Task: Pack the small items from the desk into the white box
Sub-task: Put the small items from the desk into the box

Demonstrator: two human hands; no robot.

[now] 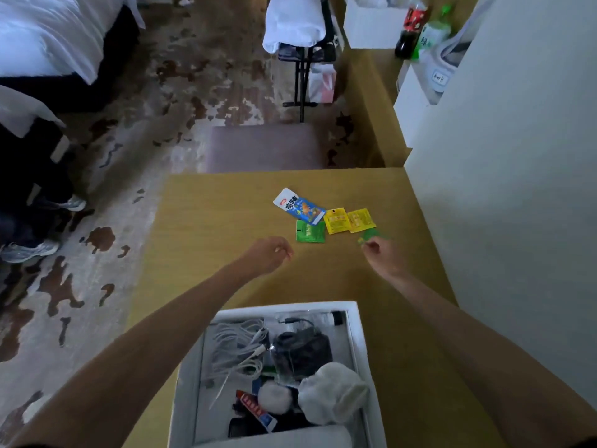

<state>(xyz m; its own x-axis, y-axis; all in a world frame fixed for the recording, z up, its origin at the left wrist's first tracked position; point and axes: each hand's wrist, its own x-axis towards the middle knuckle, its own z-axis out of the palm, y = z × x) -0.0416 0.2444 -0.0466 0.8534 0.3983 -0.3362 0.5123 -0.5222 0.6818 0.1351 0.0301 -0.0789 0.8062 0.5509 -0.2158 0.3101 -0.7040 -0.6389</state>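
Several small packets lie on the wooden desk (210,227): a blue-and-white packet (298,206), a green packet (310,231) under its near end, and two yellow packets (337,220) (361,219) side by side. My right hand (382,253) pinches a blurred green packet (371,236) just in front of the yellow ones. Fingers curled, my left hand (269,255) hovers over the desk near the green packet and holds nothing. The white box (363,344) stands at the near edge, filled with white cables, a dark pouch, white bundles and a red-and-blue tube.
A white wall (500,156) borders the desk on the right. A grey stool (265,148) stands beyond the far edge. Another person's legs and shoes (32,250) are at the left on the patterned carpet. Bottles (416,27) stand on a far counter.
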